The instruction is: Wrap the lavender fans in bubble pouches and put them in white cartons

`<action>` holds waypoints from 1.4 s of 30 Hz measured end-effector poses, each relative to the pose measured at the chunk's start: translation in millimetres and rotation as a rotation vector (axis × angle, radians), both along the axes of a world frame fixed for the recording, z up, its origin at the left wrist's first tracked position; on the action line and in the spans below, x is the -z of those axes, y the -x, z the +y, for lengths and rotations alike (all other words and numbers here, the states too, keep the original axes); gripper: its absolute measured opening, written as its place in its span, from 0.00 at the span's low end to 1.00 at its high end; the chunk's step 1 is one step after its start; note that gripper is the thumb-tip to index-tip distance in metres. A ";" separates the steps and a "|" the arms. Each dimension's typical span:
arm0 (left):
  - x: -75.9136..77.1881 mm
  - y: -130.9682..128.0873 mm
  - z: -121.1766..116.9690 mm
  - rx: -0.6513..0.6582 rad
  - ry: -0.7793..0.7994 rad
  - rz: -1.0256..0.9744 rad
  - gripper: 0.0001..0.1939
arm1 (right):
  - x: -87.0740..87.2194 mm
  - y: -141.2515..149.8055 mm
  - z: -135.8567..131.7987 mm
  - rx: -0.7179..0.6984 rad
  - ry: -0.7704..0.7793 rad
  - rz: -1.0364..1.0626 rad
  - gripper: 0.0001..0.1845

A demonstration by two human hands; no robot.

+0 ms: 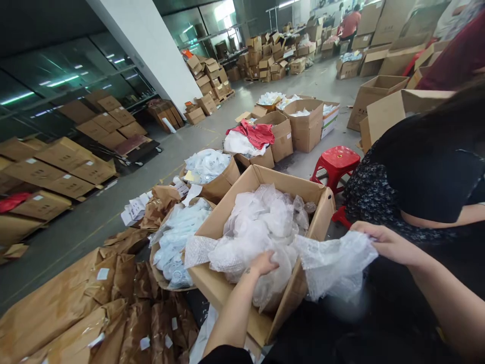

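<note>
A large open cardboard box point(227, 298) stands in front of me, filled with clear bubble-wrap bags point(261, 212). My left hand point(264, 263) reaches over its near side and lies on the wrapped things, its fingers partly spread. What is inside those bags is too blurred to tell. To the right of the box, my right hand point(369, 235) pinches the upper edge of a crumpled bubble-wrap bag point(333, 265). That bag hangs down beside the box wall, and its lower end is smeared by motion.
Bins of bluish-white plastic bags point(176, 242) stand left of the box, near brown paper-wrapped parcels point(56, 298). A red stool point(337, 164) is beyond the box's right corner. A person in black point(428, 167) sits close on my right. Cartons point(306, 124) stand farther back.
</note>
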State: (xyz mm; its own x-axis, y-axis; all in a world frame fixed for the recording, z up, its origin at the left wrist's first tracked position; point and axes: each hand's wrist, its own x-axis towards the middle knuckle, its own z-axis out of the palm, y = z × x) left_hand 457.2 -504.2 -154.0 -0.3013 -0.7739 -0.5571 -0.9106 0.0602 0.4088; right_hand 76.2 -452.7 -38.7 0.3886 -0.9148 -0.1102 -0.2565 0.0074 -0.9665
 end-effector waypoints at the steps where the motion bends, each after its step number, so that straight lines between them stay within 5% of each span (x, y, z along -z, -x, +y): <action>1: -4.5 -0.1 -1.7 -0.056 0.057 0.039 0.21 | -1.0 3.7 5.0 0.079 -0.013 -0.037 0.14; 6: -49.9 -4.0 -1.6 -0.706 0.164 0.807 0.27 | -1.2 -9.1 23.5 0.496 -0.061 0.034 0.33; 9: -75.5 14.3 17.8 -0.822 -0.039 1.145 0.31 | -12.2 -30.8 31.4 0.506 0.147 0.290 0.39; 13: -103.6 50.7 54.8 -0.704 -0.320 1.433 0.36 | -36.0 -52.9 46.3 0.251 0.374 0.578 0.19; 17: -122.1 80.3 84.7 -0.508 -0.486 1.490 0.49 | -52.2 -64.2 68.7 0.099 0.291 0.594 0.18; 21: -119.8 107.8 105.0 -0.455 -0.433 1.371 0.38 | -42.6 -65.9 90.0 0.098 0.093 0.153 0.20; 24: -113.7 118.6 117.5 -0.368 -0.370 1.346 0.35 | -19.5 -57.8 103.3 0.257 -0.076 -0.030 0.26; 27: -111.8 116.8 124.8 -0.342 -0.287 1.346 0.42 | -1.0 -44.5 117.4 0.421 -0.058 0.032 0.31; 29: -111.4 114.4 126.4 -0.363 -0.229 1.281 0.45 | 3.2 -36.4 126.5 0.358 0.054 0.094 0.23; 33: -110.2 118.6 127.0 -0.357 -0.108 1.138 0.33 | 2.5 -24.4 135.5 0.238 0.183 0.134 0.17; 37: -115.8 129.7 130.4 -0.259 -0.031 1.032 0.19 | 2.1 -14.7 136.2 0.295 0.070 0.042 0.17; 42: -124.6 140.3 136.6 -0.116 0.060 0.926 0.20 | -7.5 -21.1 142.0 0.195 0.131 0.027 0.22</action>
